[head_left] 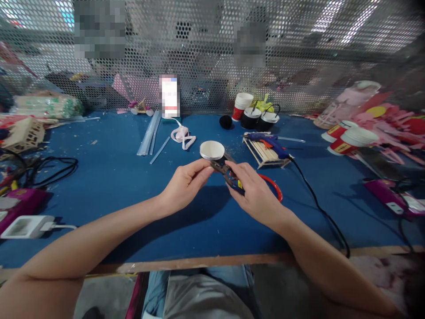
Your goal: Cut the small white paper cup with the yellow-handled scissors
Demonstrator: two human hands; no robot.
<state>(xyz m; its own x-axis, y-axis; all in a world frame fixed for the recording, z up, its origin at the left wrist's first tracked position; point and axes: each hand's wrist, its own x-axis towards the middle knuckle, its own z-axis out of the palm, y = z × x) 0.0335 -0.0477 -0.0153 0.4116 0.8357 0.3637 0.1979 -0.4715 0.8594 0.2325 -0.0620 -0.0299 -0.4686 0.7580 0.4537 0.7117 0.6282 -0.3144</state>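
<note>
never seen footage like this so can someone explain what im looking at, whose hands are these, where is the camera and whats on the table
There is no machine here: a person works with two bare hands, filmed by one camera worn on their head, looking forward and down. The left hand holds a round white paper cup by its side. The right hand holds dark metal scissors with a red handle loop, blades at the cup. On the blue felt-covered table lie a blue hot glue gun on a wooden stick rack, clear glue sticks, a white ribbon and stacked red-and-white paper cups.
</note>
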